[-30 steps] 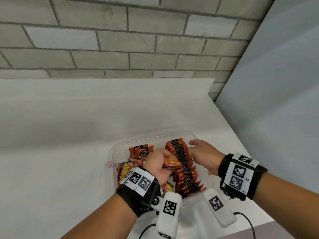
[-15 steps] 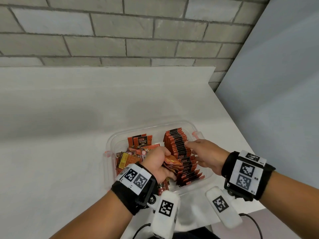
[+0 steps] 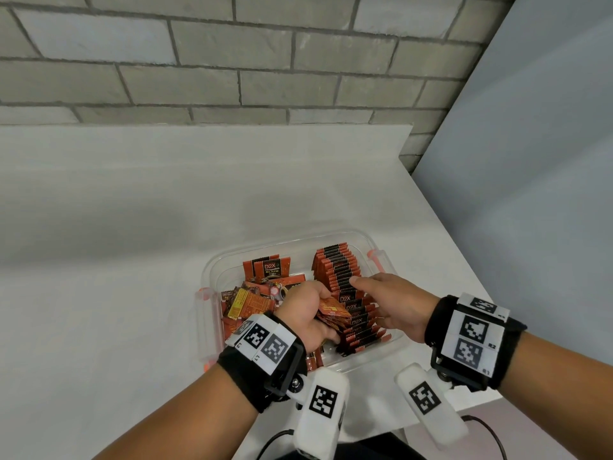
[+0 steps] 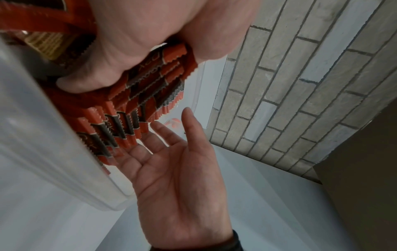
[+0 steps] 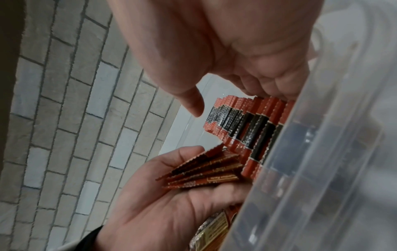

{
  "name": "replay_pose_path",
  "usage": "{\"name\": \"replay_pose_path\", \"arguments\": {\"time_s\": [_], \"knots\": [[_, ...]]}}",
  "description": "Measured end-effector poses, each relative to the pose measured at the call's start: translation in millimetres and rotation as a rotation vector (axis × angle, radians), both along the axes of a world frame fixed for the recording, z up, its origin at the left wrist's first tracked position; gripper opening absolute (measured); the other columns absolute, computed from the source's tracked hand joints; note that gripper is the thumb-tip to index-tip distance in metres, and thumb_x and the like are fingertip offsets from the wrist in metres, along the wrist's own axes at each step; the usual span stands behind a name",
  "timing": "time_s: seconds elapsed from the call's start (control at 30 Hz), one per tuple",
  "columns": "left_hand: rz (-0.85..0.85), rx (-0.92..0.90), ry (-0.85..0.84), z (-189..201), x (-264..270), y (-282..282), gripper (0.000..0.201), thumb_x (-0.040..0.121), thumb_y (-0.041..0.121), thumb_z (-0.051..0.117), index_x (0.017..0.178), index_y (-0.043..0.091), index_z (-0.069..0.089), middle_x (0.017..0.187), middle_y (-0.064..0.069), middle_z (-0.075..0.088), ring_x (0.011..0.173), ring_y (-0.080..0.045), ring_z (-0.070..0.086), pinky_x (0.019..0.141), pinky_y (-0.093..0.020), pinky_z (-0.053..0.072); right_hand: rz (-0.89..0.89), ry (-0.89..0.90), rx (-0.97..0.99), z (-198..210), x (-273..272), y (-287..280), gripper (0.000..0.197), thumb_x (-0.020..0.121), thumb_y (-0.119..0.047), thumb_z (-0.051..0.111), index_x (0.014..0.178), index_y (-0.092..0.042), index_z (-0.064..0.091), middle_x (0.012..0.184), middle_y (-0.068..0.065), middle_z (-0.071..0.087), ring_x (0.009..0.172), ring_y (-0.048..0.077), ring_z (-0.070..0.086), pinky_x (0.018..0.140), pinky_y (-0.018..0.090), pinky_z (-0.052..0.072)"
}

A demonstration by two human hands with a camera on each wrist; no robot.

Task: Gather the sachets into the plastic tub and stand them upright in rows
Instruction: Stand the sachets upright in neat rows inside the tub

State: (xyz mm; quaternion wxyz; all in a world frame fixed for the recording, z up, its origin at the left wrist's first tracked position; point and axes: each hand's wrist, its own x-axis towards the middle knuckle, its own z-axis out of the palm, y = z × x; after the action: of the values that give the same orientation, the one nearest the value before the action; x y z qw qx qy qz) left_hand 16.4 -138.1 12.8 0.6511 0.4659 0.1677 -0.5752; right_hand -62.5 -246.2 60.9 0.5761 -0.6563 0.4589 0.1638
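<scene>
You're still gripping a fanned bunch of sachets [image 3: 331, 312] in your left hand [image 3: 306, 313], now moving your flat, spread right hand [image 3: 393, 305] back along the standing row [image 3: 341, 277] in the tub [image 3: 212, 270], opening a slot

One tub [image 3: 212, 270], two hands, sachets too many to count.

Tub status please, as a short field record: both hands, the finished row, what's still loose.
left hand: grips a small bunch of sachets beside the row
right hand: open, fingers resting on the row's tops
standing row: right side of plastic tub, sachets on edge, packed from far wall toward near wall
loose sachets: jumbled flat on the tub's left side
upright pair: against far wall, left side
table: no sachets seen outside the tub
</scene>
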Motion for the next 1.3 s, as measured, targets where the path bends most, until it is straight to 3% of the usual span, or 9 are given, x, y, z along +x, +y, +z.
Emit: {"name": "replay_pose_path", "arguments": {"time_s": [0.3, 0.4, 0.5, 0.57, 0.7, 0.87, 1.07, 1.17, 1.3], "knots": [[0.012, -0.001, 0.000, 8, -2, 2, 0.025, 0.091, 0.000, 0.035, 0.104, 0.000, 0.056, 0.119, -0.027, 0.061, 0.105, -0.041, 0.059, 0.084, -0.062, 0.039, 0.000, -0.021, 0.007, -2, 0, 0, 0.029, 0.096, -0.039, 0.051, 0.111, -0.015, 0.050, 0.106, 0.004, 0.065, 0.099, 0.018, 0.061, 0.098, 0.041, 0.046], [0.016, 0.009, -0.016, 10, -3, 3, 0.022, 0.091, 0.000, 0.035, 0.098, 0.001, 0.056, 0.112, -0.026, 0.064, 0.101, -0.040, 0.060, 0.086, -0.062, 0.041, 0.038, -0.007, -0.053, -3, -2, 0, 0.046, 0.094, -0.043, 0.051, 0.127, -0.012, 0.045, 0.119, 0.006, 0.060, 0.110, 0.021, 0.056, 0.103, 0.042, 0.042], [0.011, 0.040, -0.119, 15, -2, 10, 0.018, 0.092, -0.001, 0.039, 0.084, 0.004, 0.053, 0.072, -0.013, 0.064, 0.076, -0.029, 0.060, 0.085, -0.054, 0.048, 0.146, -0.021, -0.205, 4, -5, -1, 0.063, 0.094, -0.045, 0.051, 0.145, -0.014, 0.031, 0.143, 0.006, 0.044, 0.128, 0.021, 0.044, 0.105, 0.034, 0.037], [0.003, 0.037, -0.199, 21, 3, 20, 0.013, 0.093, 0.001, 0.044, 0.086, 0.006, 0.053, 0.076, -0.012, 0.059, 0.075, -0.026, 0.058, 0.090, -0.052, 0.049, 0.272, -0.055, -0.319, 14, -11, 0, 0.061, 0.094, -0.043, 0.051, 0.146, -0.018, 0.030, 0.146, 0.003, 0.041, 0.130, 0.018, 0.042, 0.102, 0.029, 0.036], [-0.028, -0.124, -0.248, 28, 22, 41, 0.021, 0.092, 0.005, 0.052, 0.113, 0.004, 0.056, 0.106, -0.022, 0.067, 0.091, -0.032, 0.066, 0.072, -0.042, 0.058, 0.494, -0.152, -0.499, 27, -18, -2, 0.050, 0.092, -0.041, 0.055, 0.138, -0.027, 0.041, 0.128, -0.006, 0.055, 0.110, 0.008, 0.056, 0.092, 0.022, 0.045], [-0.179, -0.278, -0.365, 35, 26, 43, 0.034, 0.077, 0.009, 0.065, 0.108, -0.003, 0.061, 0.088, -0.018, 0.071, 0.074, -0.026, 0.071, 0.060, -0.033, 0.059, 0.454, -0.332, -0.402, 27, -4, 6, 0.044, 0.088, -0.037, 0.061, 0.129, -0.028, 0.048, 0.094, -0.010, 0.056, 0.080, 0.006, 0.059, 0.068, 0.022, 0.047], [-0.172, -0.312, -0.373, 36, 26, 47, 0.025, 0.082, 0.019, 0.069, 0.101, 0.004, 0.067, 0.091, -0.017, 0.069, 0.078, -0.026, 0.069, 0.065, -0.034, 0.057, 0.376, -0.467, -0.171, 28, 9, 7, 0.051, 0.084, -0.014, 0.069, 0.127, -0.032, 0.047, 0.094, 0.000, 0.059, 0.080, 0.014, 0.064, 0.064, 0.027, 0.052], [-0.106, -0.296, -0.361, 37, 30, 51, 0.038, 0.085, 0.033, 0.066, 0.111, 0.007, 0.063, 0.100, -0.016, 0.069, 0.085, -0.026, 0.068, 0.070, -0.034, 0.055, 0.350, -0.523, -0.237, 30, 14, 6, 0.033, 0.085, -0.010, 0.067, 0.109, -0.031, 0.057, 0.087, -0.001, 0.061, 0.076, 0.016, 0.063, 0.062, 0.026, 0.051], [0.048, -0.314, -0.313, 38, 36, 55, 0.046, 0.077, 0.041, 0.063, 0.108, 0.008, 0.061, 0.089, -0.014, 0.068, 0.072, -0.023, 0.064, 0.067, -0.033, 0.056, 0.261, -0.684, -0.423, 29, 16, 5, 0.018, 0.083, -0.007, 0.069, 0.082, -0.022, 0.059, 0.087, -0.001, 0.064, 0.073, 0.012, 0.061, 0.066, 0.025, 0.048]]}}
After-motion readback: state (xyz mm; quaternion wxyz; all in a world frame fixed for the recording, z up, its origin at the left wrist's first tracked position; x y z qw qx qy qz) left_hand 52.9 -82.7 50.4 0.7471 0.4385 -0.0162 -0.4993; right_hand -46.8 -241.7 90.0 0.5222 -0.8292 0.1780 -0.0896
